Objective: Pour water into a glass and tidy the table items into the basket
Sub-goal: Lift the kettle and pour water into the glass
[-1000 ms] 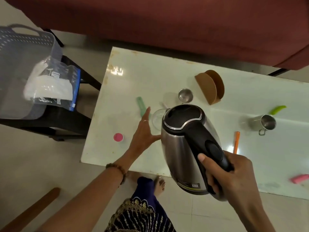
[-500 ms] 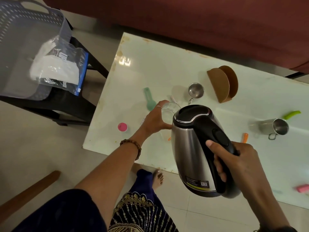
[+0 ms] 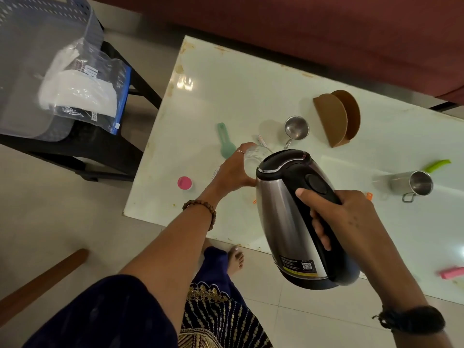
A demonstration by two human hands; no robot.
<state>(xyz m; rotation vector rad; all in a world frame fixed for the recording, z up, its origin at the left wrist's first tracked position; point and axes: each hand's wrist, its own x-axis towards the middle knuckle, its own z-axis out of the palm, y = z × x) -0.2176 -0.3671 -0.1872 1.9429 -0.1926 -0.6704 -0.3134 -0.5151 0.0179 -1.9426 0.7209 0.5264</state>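
Our right hand (image 3: 351, 217) grips the kettle (image 3: 283, 209) by its black handle, tilted toward the glass (image 3: 253, 156). Our left hand (image 3: 232, 169) curls around that glass on the tabletop (image 3: 238, 91).

No text is legible. The kettle (image 3: 283, 214) carries a rating label with a QR code near its base; the print is too small to read. The plastic bag (image 3: 85, 94) bears blurred, unreadable lettering.
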